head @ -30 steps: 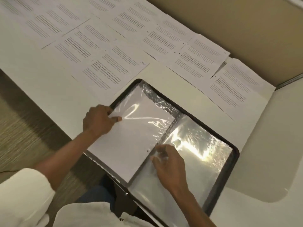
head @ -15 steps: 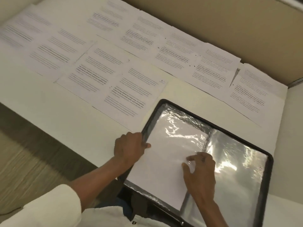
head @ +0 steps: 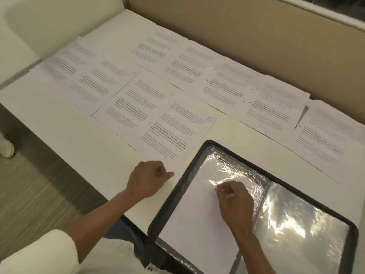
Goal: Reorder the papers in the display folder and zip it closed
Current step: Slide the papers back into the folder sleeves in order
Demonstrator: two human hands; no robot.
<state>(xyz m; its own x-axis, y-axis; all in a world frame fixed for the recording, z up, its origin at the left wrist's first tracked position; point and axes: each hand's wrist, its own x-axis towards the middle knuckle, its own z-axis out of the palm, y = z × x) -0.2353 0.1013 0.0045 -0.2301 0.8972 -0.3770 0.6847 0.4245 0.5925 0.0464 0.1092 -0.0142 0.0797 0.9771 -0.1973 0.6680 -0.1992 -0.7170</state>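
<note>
White desk (head: 59, 135) w/ open display folder (head: 171, 196) holding blank sheet (head: 193, 214).

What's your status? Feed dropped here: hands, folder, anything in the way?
Left hand curled, apparently empty, on table beside folder. Right hand curled on sleeved blank sheet, grip unclear. Folder open, unzipped. Printed pages spread behind, nothing blocking.

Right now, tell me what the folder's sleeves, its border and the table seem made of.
Sleeves: clear glossy plastic film, crinkled and throwing bright glare. Border: black, matte, probably fabric or rubbery trim; too blurred to settle. Table: white, smooth, dull-finished top, possibly laminate.
</note>
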